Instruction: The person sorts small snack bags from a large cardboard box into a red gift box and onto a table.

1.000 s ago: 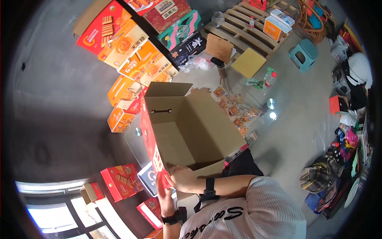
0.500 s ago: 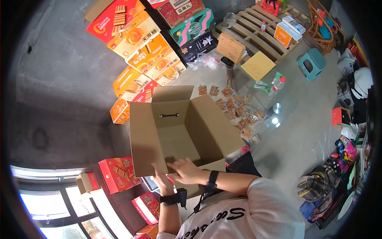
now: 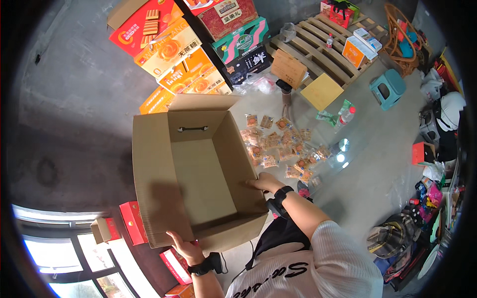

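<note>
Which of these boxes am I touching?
The open carton with the dark handle inside: your left hand touches its left flap, your right hand its right wall. The others stand untouched.

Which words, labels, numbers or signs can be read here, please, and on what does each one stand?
I don't copy out wording; lettering stands on:
White shirt: large black script, bent by folds.
Orange-and-cream box: big dark characters, clear.
Black box: big white characters, clear.
Green-and-pink box: lettering, partly too small.
Dark red box: dark characters on a pale label.
Brown cardboard box: script, too blurred.
Open carton: none visible inside.
</note>
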`<move>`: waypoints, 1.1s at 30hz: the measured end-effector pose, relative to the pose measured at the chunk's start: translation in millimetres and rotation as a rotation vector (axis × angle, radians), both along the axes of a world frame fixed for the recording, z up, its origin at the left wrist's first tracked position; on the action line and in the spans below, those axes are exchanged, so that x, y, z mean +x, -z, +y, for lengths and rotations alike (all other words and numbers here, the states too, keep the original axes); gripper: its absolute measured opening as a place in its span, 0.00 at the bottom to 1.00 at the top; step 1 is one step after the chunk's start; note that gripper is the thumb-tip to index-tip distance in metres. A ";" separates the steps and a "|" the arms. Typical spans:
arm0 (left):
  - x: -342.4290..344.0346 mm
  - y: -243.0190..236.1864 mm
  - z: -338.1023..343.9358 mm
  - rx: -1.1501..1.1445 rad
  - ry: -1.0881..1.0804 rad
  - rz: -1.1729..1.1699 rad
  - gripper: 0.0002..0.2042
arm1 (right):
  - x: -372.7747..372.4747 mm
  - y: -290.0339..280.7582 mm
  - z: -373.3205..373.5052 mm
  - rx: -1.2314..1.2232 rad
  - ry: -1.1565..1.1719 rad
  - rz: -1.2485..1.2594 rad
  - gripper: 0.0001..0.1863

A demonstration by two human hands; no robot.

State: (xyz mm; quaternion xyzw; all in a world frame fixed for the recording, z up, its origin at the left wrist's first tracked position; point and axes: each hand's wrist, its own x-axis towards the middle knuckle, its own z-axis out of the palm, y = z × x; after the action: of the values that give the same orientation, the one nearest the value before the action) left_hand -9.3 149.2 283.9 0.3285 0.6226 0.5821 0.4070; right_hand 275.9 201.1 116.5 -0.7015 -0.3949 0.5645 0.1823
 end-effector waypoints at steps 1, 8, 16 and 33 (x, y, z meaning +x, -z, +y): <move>0.5 -4.4 1.4 0.002 0.000 0.003 0.30 | 1.8 1.0 4.9 -0.148 -0.029 0.289 0.33; -42.3 -42.2 48.7 -0.045 0.043 0.288 0.28 | -32.9 -14.6 36.2 0.126 -0.024 0.606 0.19; -31.1 -7.8 36.2 0.085 -0.015 0.414 0.21 | -44.9 6.0 127.8 0.151 0.362 0.487 0.15; -7.3 165.1 -165.4 -0.713 0.057 0.087 0.10 | -66.3 129.0 304.0 0.137 0.946 0.459 0.19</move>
State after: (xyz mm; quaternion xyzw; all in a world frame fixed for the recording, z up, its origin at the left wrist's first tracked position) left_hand -16.6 -16.2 118.8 0.2076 0.7939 0.3022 0.4850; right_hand 209.6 505.1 -12.5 -0.6481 -0.0211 0.5325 0.5441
